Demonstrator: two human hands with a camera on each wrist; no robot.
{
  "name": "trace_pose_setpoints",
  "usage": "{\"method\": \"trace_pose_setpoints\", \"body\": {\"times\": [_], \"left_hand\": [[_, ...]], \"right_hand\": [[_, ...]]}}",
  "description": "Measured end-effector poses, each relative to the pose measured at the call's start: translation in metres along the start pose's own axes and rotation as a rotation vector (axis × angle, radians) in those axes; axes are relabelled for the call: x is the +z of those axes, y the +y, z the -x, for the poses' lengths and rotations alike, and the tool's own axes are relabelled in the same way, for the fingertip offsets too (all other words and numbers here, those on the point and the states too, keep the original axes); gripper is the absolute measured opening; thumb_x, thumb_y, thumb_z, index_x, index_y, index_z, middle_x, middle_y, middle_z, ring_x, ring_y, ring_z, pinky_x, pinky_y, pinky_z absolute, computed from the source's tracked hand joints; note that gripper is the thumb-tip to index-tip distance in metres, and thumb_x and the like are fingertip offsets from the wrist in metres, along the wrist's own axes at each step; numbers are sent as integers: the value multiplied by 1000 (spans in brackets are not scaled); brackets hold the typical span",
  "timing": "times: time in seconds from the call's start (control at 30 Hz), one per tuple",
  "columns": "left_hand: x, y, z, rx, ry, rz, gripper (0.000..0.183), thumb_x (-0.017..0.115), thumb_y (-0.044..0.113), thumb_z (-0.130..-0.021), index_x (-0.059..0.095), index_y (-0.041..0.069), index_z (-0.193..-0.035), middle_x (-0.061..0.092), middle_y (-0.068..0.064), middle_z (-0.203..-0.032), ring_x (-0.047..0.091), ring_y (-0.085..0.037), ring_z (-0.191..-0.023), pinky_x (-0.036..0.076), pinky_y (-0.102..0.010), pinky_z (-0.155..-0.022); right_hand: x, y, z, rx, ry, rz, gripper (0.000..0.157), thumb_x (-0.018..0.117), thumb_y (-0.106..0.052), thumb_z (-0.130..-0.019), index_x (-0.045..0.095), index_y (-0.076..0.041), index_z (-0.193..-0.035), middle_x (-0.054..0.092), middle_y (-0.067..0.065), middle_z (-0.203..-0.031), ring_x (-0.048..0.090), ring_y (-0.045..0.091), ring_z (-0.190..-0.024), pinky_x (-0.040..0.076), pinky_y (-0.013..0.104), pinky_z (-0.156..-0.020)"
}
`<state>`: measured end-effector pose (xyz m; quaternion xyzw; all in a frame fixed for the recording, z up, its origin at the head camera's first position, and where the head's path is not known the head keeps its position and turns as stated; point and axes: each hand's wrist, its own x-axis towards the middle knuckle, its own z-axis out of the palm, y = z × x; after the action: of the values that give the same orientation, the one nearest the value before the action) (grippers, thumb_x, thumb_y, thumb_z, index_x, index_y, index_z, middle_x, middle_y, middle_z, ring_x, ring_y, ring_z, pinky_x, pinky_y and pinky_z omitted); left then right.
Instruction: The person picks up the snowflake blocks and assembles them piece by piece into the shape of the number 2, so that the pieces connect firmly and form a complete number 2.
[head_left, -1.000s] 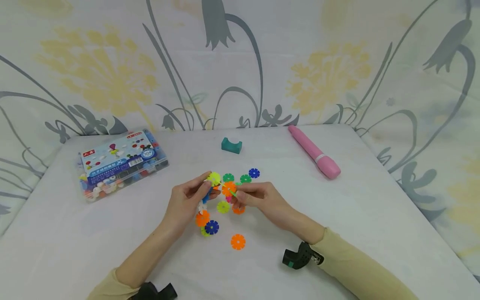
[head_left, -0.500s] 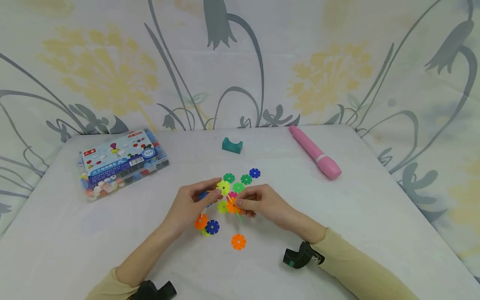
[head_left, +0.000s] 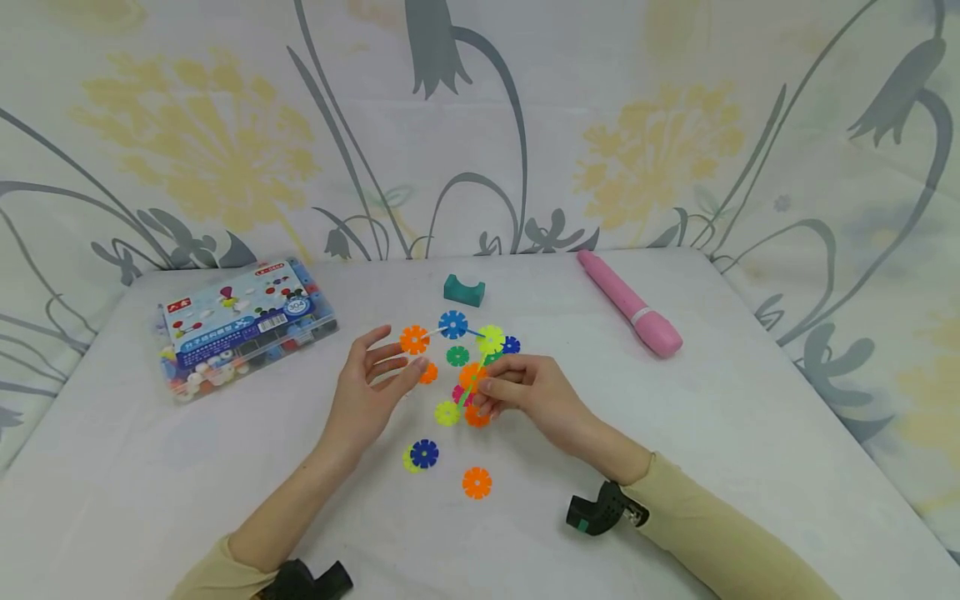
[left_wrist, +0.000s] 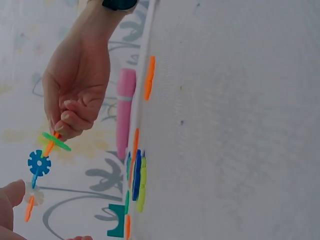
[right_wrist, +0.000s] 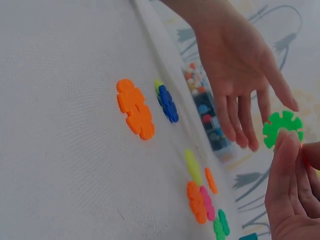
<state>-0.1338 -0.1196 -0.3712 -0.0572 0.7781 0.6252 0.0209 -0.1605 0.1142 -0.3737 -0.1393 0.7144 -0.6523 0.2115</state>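
White tabletop (head_left: 750,433), flowery backdrop (head_left: 480,125) behind it; right hand (head_left: 534,392) pinches a notched-disc chain (head_left: 448,320) above it, left hand (head_left: 366,398) kinda loosely spread.

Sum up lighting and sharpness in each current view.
Head view: soft, even light, but fine print on the plastic box is unreadable; left wrist view: dimmer, turned sideways, the tabletop edge nearly vertical; right wrist view: also dim, yet the green notched disc shows its notches clearly.

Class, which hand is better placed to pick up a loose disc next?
Probably the left hand: open, empty and nearer the dark-blue disc overlapping a yellow one; the right hand pinches the linked discs.
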Motion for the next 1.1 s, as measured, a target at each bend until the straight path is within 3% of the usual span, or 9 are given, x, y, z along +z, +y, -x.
{"method": "trace_pose_setpoints", "body": {"times": [0.13,0.27,0.4,0.5,0.6,0.87,1.1], "left_hand": [[2,1,2,-60,9,28,77,71,35,-93,24,15,-151,48,-12,-141,51,-26,-129,46,-44,-109],[3,-2,3,-68,-16,-33,59,71,38,-93,43,9,-136,60,-10,-125,58,-23,-114,51,-35,-99],[6,-7,6,34,-188,-89,37,71,33,-94,62,6,-119,68,-7,-115,64,-21,-104,53,-26,-89],[9,-9,8,139,-336,-65,40,70,27,-95,62,8,-129,66,-7,-127,64,-23,-113,55,-26,-93],[11,-9,10,200,-405,-27,51,70,22,-95,53,7,-141,61,-10,-136,62,-26,-121,53,-27,-97],[11,-8,12,229,-407,-33,56,68,18,-96,48,5,-147,62,-16,-133,62,-28,-119,52,-28,-99],[11,-10,11,249,-366,-69,52,65,16,-97,50,4,-145,64,-14,-130,61,-28,-120,52,-27,-98]], "right_hand": [[0,0,-1,10,24,-70,20,63,-8,-97,62,9,-107,73,8,-86,71,18,-78,61,32,-78],[0,2,-2,11,28,-100,20,64,-7,-97,61,9,-107,73,6,-86,71,17,-77,61,31,-77],[1,2,-1,15,18,-110,22,63,-7,-97,61,10,-110,74,7,-89,72,17,-79,61,32,-79],[2,1,0,25,-1,-115,22,63,-6,-97,62,10,-111,75,8,-91,73,19,-82,61,35,-82],[3,1,0,27,-33,-120,23,64,-6,-97,62,10,-112,75,10,-93,74,20,-83,60,38,-83],[3,1,0,22,-80,-113,24,64,-6,-96,62,10,-113,75,12,-93,75,22,-82,60,41,-84],[-4,4,-2,-27,-12,122,26,72,-14,-92,69,-1,-114,74,12,-103,72,20,-93,59,32,-87]]}}
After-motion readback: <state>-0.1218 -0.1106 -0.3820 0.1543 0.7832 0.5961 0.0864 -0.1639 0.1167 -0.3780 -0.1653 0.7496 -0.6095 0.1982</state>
